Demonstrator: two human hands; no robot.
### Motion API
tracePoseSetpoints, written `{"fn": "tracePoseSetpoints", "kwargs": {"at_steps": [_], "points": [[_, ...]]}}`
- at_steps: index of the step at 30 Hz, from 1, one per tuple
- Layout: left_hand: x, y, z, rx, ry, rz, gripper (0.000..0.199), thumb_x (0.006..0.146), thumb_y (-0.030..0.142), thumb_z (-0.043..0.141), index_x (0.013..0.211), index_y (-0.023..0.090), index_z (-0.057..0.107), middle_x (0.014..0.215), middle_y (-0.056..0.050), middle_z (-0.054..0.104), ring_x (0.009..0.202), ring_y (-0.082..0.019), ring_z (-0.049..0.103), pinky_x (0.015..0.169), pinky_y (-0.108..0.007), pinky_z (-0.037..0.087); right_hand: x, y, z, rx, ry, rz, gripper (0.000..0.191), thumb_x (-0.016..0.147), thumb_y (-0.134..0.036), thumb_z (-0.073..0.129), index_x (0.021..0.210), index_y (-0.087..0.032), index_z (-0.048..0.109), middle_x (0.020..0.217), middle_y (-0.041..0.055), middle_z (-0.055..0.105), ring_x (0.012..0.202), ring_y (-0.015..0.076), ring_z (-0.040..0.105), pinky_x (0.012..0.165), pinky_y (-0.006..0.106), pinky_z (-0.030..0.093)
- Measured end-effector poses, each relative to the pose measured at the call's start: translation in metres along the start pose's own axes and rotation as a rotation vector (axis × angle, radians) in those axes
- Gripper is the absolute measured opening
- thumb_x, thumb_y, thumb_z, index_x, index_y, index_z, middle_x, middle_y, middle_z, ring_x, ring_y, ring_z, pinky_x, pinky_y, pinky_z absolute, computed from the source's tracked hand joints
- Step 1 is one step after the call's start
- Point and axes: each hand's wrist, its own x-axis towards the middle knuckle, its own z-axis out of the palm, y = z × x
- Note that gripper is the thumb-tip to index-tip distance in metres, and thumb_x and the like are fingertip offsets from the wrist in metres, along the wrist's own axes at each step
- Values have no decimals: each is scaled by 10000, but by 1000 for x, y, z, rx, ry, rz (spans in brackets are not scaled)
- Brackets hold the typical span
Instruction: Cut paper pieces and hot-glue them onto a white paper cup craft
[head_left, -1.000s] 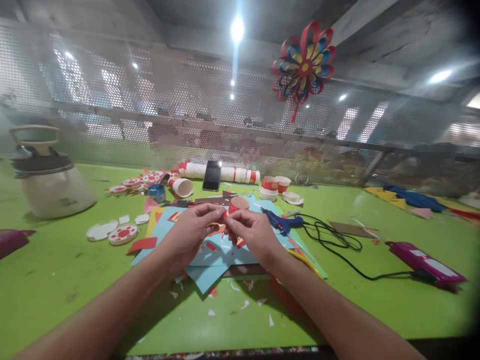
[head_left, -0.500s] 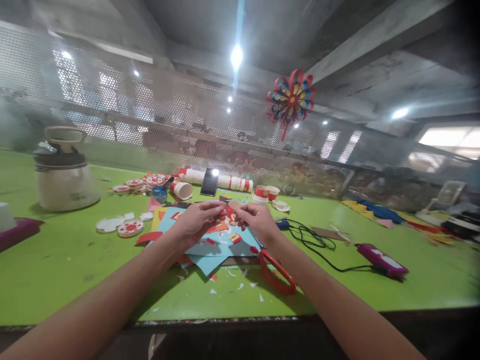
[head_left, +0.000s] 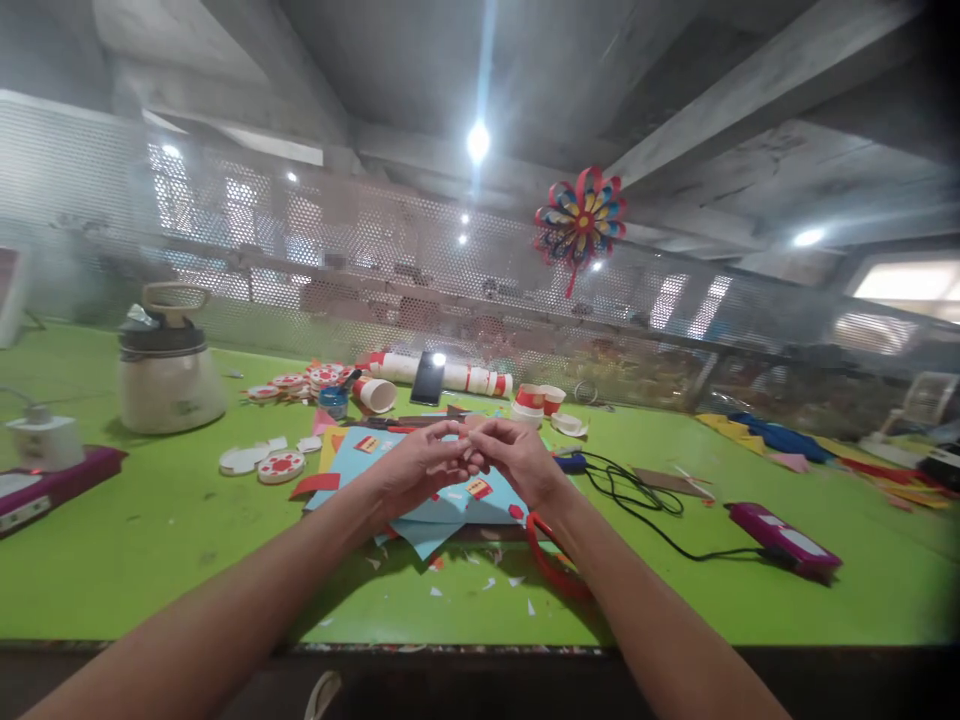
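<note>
My left hand [head_left: 427, 465] and my right hand [head_left: 521, 460] meet fingertip to fingertip above light blue paper sheets [head_left: 431, 535]. Both are closed in a pinch. A pale edge of a small paper piece [head_left: 475, 421] shows at my right fingers; whatever my left fingers grip is hidden. Small red-and-yellow cutouts, one a printed piece [head_left: 478, 488], lie on the blue sheets. Beside my right wrist are the red handles of scissors [head_left: 553, 565], partly covered by the forearm. A red paper strip [head_left: 315, 484] rests at the sheets' left edge.
Behind the hands are a phone [head_left: 427, 380], a blue jar [head_left: 334, 402], a paper cup [head_left: 375, 395] and red-white discs [head_left: 281, 467]. A kettle-like jug [head_left: 172, 385] stands left. A black cable [head_left: 637, 495] runs to a purple power strip [head_left: 784, 540] at right.
The view has shifted, so the table items appear slightly further right and lower. My fingertips have come closer together, and the red piece seen between them is now mostly hidden.
</note>
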Motion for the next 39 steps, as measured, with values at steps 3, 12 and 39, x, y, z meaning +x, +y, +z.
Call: {"fn": "tracePoseSetpoints", "kwargs": {"at_steps": [3, 12, 39], "points": [[1, -3, -3, 77, -7, -82, 212, 719, 284, 745, 773, 102, 653, 773, -110, 704, 706, -150, 663, 660, -240, 478, -2, 4, -11, -105, 13, 3, 227, 738, -355, 703, 686, -139, 657, 575, -29, 579, 498, 77, 493, 518, 229, 380], [4, -10, -5, 224, 22, -166, 220, 637, 247, 795, 754, 89, 696, 750, -133, 729, 681, -178, 685, 614, -246, 474, -4, 16, -22, -290, 31, 3, 244, 663, -370, 731, 651, -130, 689, 567, -22, 576, 486, 76, 472, 489, 224, 385], [16, -13, -24, 219, 375, 125, 189, 598, 221, 786, 675, 108, 655, 659, -42, 655, 635, -111, 593, 669, -253, 457, -81, -26, -75, -1307, -69, 338, 244, 714, -321, 618, 850, -148, 723, 688, 71, 661, 618, 180, 533, 548, 258, 297]]}}
